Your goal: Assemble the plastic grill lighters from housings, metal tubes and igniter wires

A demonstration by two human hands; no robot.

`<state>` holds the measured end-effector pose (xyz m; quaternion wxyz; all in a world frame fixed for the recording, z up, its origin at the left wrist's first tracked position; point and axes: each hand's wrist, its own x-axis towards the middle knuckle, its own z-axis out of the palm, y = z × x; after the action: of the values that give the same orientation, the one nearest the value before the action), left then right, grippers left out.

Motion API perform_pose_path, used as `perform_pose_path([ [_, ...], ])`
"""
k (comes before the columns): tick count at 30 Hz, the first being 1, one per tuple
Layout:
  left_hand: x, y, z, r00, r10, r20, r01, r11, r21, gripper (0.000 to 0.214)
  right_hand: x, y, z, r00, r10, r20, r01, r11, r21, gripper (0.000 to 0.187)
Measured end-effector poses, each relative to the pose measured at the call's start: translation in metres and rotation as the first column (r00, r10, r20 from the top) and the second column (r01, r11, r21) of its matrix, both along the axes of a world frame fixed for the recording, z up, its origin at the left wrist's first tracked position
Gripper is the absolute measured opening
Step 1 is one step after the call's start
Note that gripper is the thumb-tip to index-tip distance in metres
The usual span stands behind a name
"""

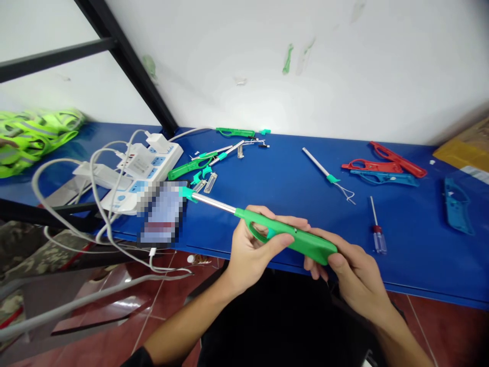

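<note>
A green gas lighter (305, 240) with a metal tube and a teal tip lies across both hands above the table's front edge, its tube pointing left. My left hand (254, 250) is closed round the trigger-guard part, thumb pressed on the side. Around the butt end, my right hand (353, 267) is closed, with thumb and fingers on the casing. On the table beyond lie a loose lighter tube (316, 164) with wires and a screwdriver (377, 229) with a clear handle. Red casing halves (401, 162) and a blue casing half (385, 178) lie at the right.
A white power strip (162, 168) with plugs and looping cables stands at the left, beside a pixelated phone (162, 216). Green lighter parts (194, 167) and small clear tanks (210, 182) lie behind. Another blue casing half (456, 206) and a cardboard box (468, 145) are far right.
</note>
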<state>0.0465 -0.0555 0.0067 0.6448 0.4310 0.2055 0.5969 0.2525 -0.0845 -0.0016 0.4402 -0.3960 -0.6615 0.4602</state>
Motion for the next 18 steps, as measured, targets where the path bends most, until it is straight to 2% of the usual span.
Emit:
perform_pose_path([
  [4, 0.001, 0.0, 0.002, 1.0, -0.008, 0.003, 0.009, 0.999, -0.051, 0.027, -0.001, 0.003, 0.006, 0.998, 0.061, -0.003, -0.061, 0.997, -0.052, 0.043],
  [8, 0.005, 0.003, 0.001, 0.999, 0.033, -0.007, -0.034, 0.997, -0.071, 0.027, -0.005, 0.005, 0.014, 0.998, 0.018, 0.065, -0.012, 0.996, -0.093, 0.036],
  [13, 0.004, 0.005, -0.001, 0.995, 0.063, -0.072, -0.072, 0.99, -0.119, 0.03, -0.012, 0.004, 0.021, 0.992, -0.005, 0.129, 0.022, 0.991, -0.128, 0.043],
  [18, 0.004, 0.005, -0.002, 0.999, 0.02, -0.035, -0.024, 0.994, -0.105, 0.027, -0.012, 0.003, 0.015, 0.989, -0.086, 0.123, 0.1, 0.989, -0.105, 0.034],
])
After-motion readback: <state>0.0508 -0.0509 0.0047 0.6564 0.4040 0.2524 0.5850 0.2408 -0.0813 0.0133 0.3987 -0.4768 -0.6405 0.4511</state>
